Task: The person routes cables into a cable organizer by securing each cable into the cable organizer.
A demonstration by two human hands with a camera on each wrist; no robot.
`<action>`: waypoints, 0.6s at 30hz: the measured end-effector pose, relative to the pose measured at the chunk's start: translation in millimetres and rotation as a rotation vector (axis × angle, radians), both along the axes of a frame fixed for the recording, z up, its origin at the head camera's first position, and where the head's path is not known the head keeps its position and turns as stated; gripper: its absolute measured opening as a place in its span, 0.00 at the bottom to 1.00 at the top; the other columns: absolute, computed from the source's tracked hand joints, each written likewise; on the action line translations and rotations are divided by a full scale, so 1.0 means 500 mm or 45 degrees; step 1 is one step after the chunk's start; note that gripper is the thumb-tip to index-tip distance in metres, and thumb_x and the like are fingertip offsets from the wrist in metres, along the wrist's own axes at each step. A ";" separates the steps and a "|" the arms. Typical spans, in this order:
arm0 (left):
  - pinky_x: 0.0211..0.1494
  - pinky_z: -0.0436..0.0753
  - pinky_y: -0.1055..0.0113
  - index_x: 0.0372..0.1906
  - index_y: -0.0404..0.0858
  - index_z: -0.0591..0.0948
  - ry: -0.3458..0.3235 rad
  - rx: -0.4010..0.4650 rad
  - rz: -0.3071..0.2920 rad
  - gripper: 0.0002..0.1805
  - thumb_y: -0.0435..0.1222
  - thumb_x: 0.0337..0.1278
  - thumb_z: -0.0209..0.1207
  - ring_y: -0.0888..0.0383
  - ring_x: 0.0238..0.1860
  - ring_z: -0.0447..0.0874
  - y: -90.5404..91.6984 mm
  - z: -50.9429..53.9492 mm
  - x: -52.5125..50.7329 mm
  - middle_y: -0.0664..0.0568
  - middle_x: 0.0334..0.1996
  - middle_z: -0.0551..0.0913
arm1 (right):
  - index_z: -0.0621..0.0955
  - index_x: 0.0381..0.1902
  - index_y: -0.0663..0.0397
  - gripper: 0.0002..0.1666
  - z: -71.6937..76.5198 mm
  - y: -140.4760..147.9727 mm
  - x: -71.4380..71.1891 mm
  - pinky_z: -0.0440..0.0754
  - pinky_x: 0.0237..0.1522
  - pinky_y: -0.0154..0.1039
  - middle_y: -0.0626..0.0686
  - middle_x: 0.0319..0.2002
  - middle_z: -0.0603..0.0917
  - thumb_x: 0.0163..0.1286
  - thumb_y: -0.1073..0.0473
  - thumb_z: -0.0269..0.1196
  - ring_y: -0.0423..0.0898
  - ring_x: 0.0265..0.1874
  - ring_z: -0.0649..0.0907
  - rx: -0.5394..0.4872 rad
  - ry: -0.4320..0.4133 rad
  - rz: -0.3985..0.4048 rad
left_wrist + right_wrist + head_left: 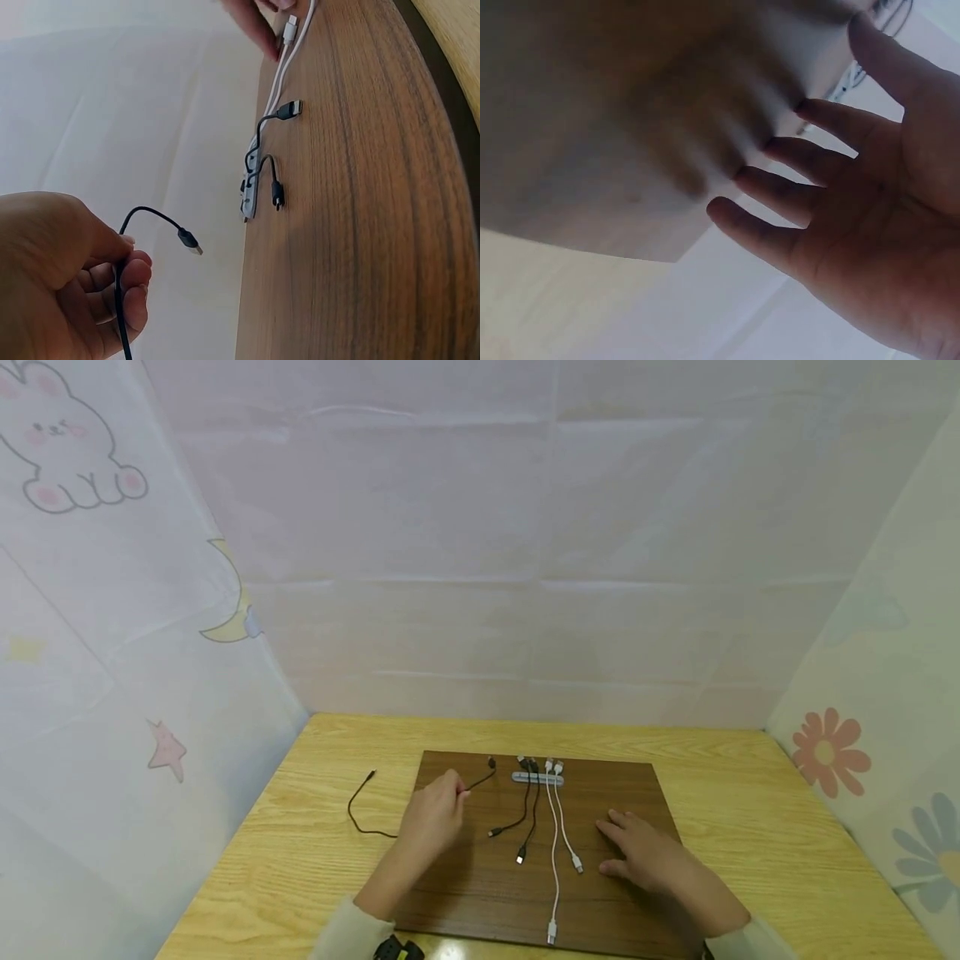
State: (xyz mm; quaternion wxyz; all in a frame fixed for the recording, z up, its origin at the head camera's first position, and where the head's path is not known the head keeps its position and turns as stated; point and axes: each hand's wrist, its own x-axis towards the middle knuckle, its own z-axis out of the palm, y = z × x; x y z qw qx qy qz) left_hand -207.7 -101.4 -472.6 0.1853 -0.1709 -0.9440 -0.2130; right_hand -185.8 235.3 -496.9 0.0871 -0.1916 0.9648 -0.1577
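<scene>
My left hand (433, 812) pinches a thin black USB cable (121, 300) between thumb and forefinger, over the left part of a dark brown board. One plug (187, 238) of this cable sticks out past the fingertips; a length with another plug (371, 774) trails left onto the table. A grey cable holder (556, 781) sits near the board's far edge. Two black cables (536, 810) and two white cables (556, 843) run through it toward me. To the right, my right hand (645, 853) hovers at or just over the board with spread fingers, holding nothing.
The brown board (480, 893) lies on a yellow wood-grain table (285, 860). Pale printed sheets (540, 543) hang behind and on both sides. A small black object (397, 948) shows at the bottom edge, by the left sleeve.
</scene>
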 end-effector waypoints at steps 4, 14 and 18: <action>0.25 0.77 0.70 0.36 0.38 0.78 -0.015 -0.004 -0.010 0.05 0.33 0.68 0.62 0.59 0.24 0.79 0.006 -0.003 0.000 0.53 0.26 0.80 | 0.77 0.64 0.64 0.34 0.016 -0.015 -0.025 0.72 0.63 0.66 0.69 0.63 0.76 0.69 0.48 0.68 0.70 0.63 0.75 -0.017 0.039 -0.041; 0.23 0.74 0.71 0.35 0.39 0.77 -0.001 0.008 -0.036 0.06 0.34 0.69 0.62 0.61 0.23 0.76 0.019 -0.008 0.001 0.53 0.26 0.80 | 0.83 0.54 0.62 0.17 0.048 -0.078 -0.090 0.84 0.48 0.51 0.56 0.45 0.88 0.75 0.56 0.63 0.52 0.44 0.86 -0.295 0.168 -0.075; 0.23 0.74 0.70 0.36 0.40 0.77 -0.014 0.011 -0.035 0.06 0.35 0.69 0.62 0.60 0.23 0.77 0.024 -0.008 0.003 0.54 0.27 0.80 | 0.85 0.51 0.57 0.14 0.053 -0.098 -0.109 0.84 0.45 0.47 0.50 0.42 0.87 0.76 0.55 0.61 0.47 0.42 0.85 -0.375 0.144 -0.109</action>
